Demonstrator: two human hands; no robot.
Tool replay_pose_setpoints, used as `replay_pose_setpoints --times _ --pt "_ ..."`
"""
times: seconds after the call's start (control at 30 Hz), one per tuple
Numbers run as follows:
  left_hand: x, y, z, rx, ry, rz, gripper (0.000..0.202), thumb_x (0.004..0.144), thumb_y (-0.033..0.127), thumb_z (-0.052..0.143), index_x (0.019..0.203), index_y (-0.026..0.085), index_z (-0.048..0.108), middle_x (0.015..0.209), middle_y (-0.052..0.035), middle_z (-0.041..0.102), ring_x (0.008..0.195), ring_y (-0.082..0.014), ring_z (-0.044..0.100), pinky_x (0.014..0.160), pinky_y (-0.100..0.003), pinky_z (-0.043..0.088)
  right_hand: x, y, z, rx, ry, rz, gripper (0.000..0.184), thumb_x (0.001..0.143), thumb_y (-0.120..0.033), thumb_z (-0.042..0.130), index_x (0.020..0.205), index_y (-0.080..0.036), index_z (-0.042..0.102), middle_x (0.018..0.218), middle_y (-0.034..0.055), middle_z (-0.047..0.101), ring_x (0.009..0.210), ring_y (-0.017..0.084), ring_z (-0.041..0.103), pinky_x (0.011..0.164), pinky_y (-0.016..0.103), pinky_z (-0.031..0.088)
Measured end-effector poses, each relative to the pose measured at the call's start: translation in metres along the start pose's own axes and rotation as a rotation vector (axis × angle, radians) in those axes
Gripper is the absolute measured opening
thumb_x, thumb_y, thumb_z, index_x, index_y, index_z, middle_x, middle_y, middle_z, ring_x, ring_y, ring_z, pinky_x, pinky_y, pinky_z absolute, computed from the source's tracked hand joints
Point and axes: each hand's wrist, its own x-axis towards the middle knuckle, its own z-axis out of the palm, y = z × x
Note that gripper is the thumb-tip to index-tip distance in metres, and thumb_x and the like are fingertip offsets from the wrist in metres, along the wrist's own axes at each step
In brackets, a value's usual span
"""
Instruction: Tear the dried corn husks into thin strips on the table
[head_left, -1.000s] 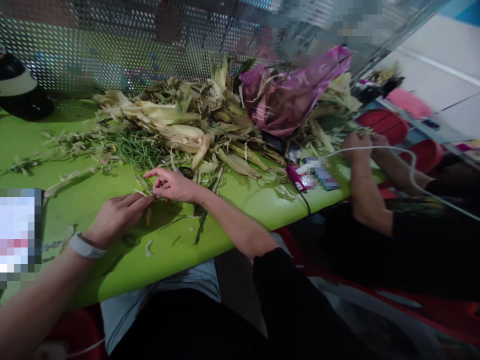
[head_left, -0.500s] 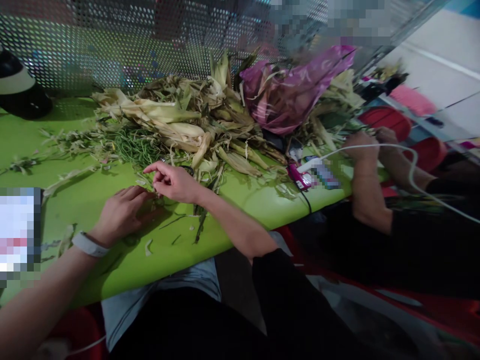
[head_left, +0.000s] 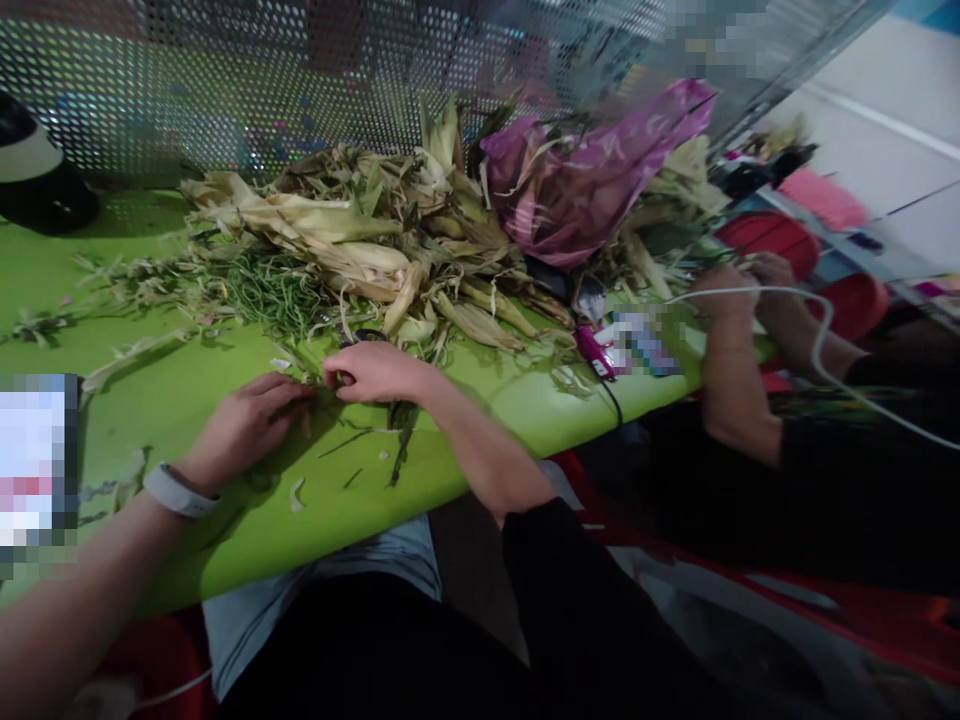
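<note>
My left hand (head_left: 255, 425), with a white band on its wrist, is closed in a pinch just above the green tabletop (head_left: 450, 460). Its fingertips meet a thin pale-green plant piece (head_left: 304, 372), whose kind I cannot make out. Close by on the right, my right hand (head_left: 379, 372) has its fingers curled in; what they hold is hidden. Behind its knuckles lies a dark looped handle (head_left: 366, 336), partly covered. A heap of thin green strands (head_left: 274, 295) lies beyond both hands, against dry corn husks (head_left: 367, 265).
A purple plastic bag (head_left: 570, 190) rests on the husks before a perforated metal panel (head_left: 225, 90). At right, a co-worker's hands (head_left: 731, 290) work near a white cable (head_left: 795, 293) and a magenta device (head_left: 595, 352). A lit screen (head_left: 34, 460) stands at left.
My right hand has moved slightly right, away from my left fingertips, and its extended index finger has curled in. The left hand stays nearly in place, with the pale-green piece now showing between the hands.
</note>
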Motion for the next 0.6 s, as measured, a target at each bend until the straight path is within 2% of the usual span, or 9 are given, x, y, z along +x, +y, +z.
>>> replay_pose_setpoints --times 0.13,0.3,0.47,0.6 --pt "0.001 -0.003 0.002 -0.059 0.006 -0.014 0.028 0.095 0.026 0.047 0.110 0.017 0.069 0.111 -0.0106 0.068 0.096 -0.0207 0.066 0.090 -0.032 0.051 -0.003 0.002 -0.005 0.119 0.046 -0.078 0.009 0.083 -0.017 0.057 0.088 -0.016 0.064 0.090 0.0042 0.066 0.077 0.013 0.054 0.065 0.025 0.033" --pt "0.001 -0.004 0.004 -0.092 0.024 -0.064 0.027 0.093 0.033 0.051 0.106 0.021 0.071 0.103 -0.0087 0.069 0.084 -0.0209 0.068 0.080 -0.033 0.053 -0.007 -0.001 -0.010 0.394 0.144 -0.194 0.007 0.084 -0.020 0.058 0.087 -0.014 0.061 0.087 0.0035 0.063 0.076 0.012 0.054 0.072 0.026 0.040" --pt "0.003 -0.002 0.002 -0.114 0.030 -0.087 0.025 0.090 0.034 0.053 0.098 0.019 0.073 0.096 -0.0093 0.068 0.078 -0.0206 0.066 0.075 -0.032 0.052 0.001 -0.003 0.000 0.592 0.137 -0.281 0.013 0.084 -0.026 0.060 0.088 -0.014 0.060 0.083 0.0017 0.061 0.074 0.012 0.054 0.072 0.027 0.043" --pt "0.004 0.000 0.001 -0.133 -0.011 -0.078 0.027 0.087 0.038 0.057 0.094 0.017 0.072 0.093 -0.0112 0.067 0.076 -0.0219 0.065 0.072 -0.034 0.052 0.013 -0.005 0.014 0.643 0.217 -0.314 0.012 0.085 -0.026 0.060 0.089 -0.014 0.059 0.084 0.0014 0.062 0.075 0.011 0.055 0.073 0.027 0.044"
